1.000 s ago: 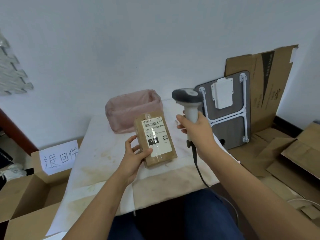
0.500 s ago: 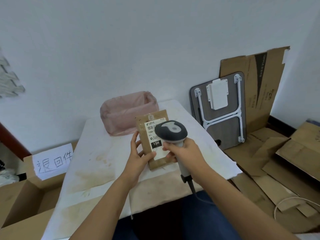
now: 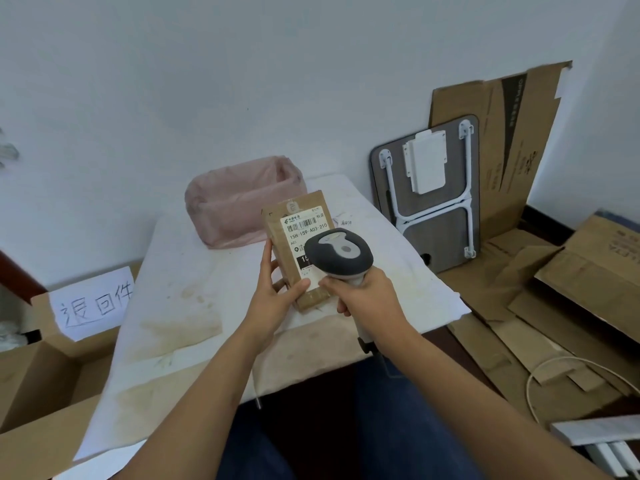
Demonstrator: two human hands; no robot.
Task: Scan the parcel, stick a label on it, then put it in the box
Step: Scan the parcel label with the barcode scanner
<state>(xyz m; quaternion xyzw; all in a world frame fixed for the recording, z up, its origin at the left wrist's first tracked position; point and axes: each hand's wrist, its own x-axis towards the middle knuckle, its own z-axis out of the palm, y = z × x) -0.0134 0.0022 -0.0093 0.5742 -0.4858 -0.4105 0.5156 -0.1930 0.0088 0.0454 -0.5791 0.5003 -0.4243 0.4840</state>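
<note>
A brown cardboard parcel (image 3: 294, 216) with a white barcoded shipping label is tilted up above the white table (image 3: 180, 306). My left hand (image 3: 277, 292) grips its lower left edge, thumb on the front. My right hand (image 3: 360, 296) grips the handle of a grey and white barcode scanner (image 3: 341, 252). The scanner head hangs just in front of the label and hides its lower right part. An open cardboard box (image 3: 52, 375) with a handwritten paper sign stands on the floor at the left.
A pink bag-lined bin (image 3: 239, 202) sits at the table's back. A folded small table (image 3: 433, 188) and flattened cardboard (image 3: 554, 289) lean and lie at the right. The scanner's cable hangs off the table's front edge.
My right hand has brought the scanner from beside the parcel to in front of its label, head pointing at it. My left hand has kept the parcel tilted up.
</note>
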